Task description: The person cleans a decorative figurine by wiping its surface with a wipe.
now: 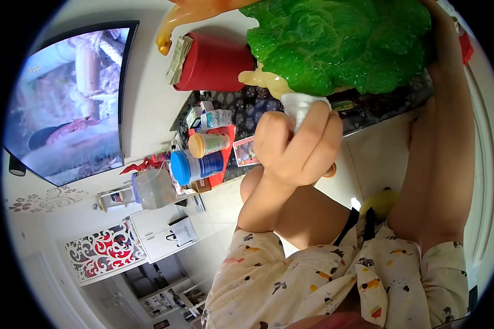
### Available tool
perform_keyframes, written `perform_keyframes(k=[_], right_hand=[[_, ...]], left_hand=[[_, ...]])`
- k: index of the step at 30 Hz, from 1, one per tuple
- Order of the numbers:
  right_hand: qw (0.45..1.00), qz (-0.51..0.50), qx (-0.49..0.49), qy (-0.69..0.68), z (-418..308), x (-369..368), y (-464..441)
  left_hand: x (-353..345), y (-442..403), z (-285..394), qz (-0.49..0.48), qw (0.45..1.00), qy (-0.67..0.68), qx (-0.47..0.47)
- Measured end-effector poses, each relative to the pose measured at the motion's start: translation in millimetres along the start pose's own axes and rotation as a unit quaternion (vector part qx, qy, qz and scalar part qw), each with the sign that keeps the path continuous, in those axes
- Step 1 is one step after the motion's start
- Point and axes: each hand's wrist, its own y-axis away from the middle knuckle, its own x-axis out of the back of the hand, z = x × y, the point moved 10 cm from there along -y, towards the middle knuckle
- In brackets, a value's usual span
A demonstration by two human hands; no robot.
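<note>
A crumpled white tissue or cloth (303, 105) is pinched in my left hand (301, 143), with the fingers curled round it. That hand is just below a large glossy green cabbage ornament (340, 44) with leafy ruffled edges. A cream-coloured stem-like part (264, 81) of the ornament shows left of the tissue. My right arm runs up the right side of the view to the far edge of the cabbage. Only part of my right hand (434, 12) shows at the top edge there. Its fingers are hidden.
A red pot (214, 61) with what looks like banknotes (179, 60) stands left of the cabbage on the dark patterned table (252, 109). Nearby are an orange-lidded jar (209, 144), a blue-lidded container (197, 167) and a clear jug (153, 189). A television (74, 104) is on the left.
</note>
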Motion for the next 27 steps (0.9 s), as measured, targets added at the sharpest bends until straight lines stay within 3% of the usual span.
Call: perform_keyframes(k=[10,14,19,24,27], right_hand=[[1.000,0.001,0.008,0.021,-1,11,-11],[0.999,0.036,-0.032,-0.007,7,27,-28],[0.994,0.058,-0.093,-0.009,20,23,-26],[0.999,0.015,0.019,0.028,4,10,-7],[1.000,0.015,0.014,0.022,-4,9,-4]], left_hand=[[-13,-4,-1,-0.034,0.999,-0.002,0.000],[-18,-6,5,-0.007,1.000,-0.024,-0.017],[-28,1,5,-0.068,0.998,0.009,0.005],[-3,0,-17,-0.112,0.987,0.063,0.094],[16,-10,-29,0.000,0.992,0.061,0.112]])
